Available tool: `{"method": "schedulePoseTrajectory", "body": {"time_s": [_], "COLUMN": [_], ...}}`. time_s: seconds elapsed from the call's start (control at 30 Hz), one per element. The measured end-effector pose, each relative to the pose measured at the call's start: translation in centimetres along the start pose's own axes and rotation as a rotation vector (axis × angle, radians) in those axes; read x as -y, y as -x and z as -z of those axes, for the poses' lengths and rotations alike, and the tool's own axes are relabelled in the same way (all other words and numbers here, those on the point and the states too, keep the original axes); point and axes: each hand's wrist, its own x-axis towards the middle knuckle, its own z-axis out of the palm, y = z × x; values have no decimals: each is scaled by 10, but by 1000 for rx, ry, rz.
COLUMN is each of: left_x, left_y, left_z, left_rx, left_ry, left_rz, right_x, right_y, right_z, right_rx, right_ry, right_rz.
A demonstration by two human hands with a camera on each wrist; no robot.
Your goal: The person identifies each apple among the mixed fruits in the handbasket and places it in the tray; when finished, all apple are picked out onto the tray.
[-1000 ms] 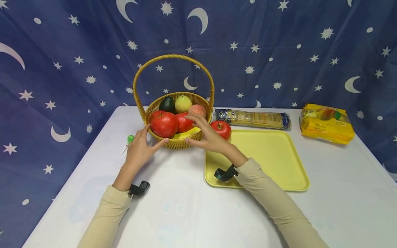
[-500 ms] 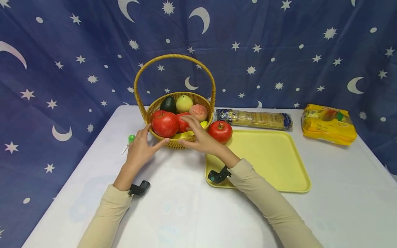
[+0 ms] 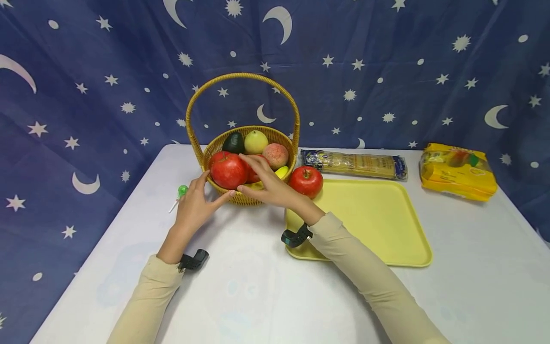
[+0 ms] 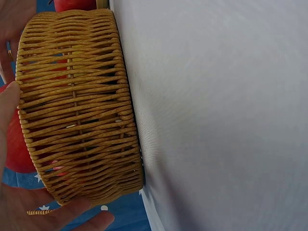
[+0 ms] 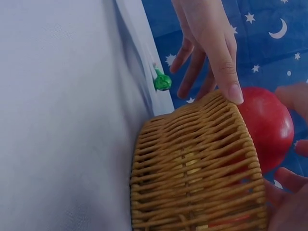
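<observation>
Touching the front left of the wicker basket [image 3: 246, 199] with the left hand [image 3: 194, 206], fingers loosely spread. Holding the right hand [image 3: 275, 188] over the basket's front rim, apart from the left, with thumb and fingers parted beside the large red fruit [image 3: 229, 171] in the basket's front left; cannot tell if touching it. Right of the basket, see a red apple [image 3: 306, 182] and a yellow tray [image 3: 367, 220]; left of it, a green lollipop [image 3: 182, 190].

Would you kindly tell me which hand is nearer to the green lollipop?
Left. In the head view, the left hand is close beside the green lollipop; the right hand is farther off, on the other side of the large red fruit.
</observation>
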Motion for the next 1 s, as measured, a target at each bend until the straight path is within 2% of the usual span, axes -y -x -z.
{"method": "schedulePoseTrajectory", "body": {"time_s": [0.33,0.53,0.63,0.87,1.0], "left_x": [-1,-1,-1,-1,-1], "left_y": [0,-1,-1,-1,0], "left_z": [-1,-1,-1,0,0], "left_rx": [6,1,1,6,5], "left_ry": [10,4,5,9,4], "left_rz": [6,9,8,4,5], "right_x": [-1,-1,-2,-6,-5], "right_y": [-11,-18,-20,-21,-21], "right_z": [-5,-8,-9,-12,-13], "right_rx": [-109,-118,-107,-99,-103], "right_ry": [-41,-14,-12,37,49], "right_rz": [-86,-113,-104,-5,-13]}}
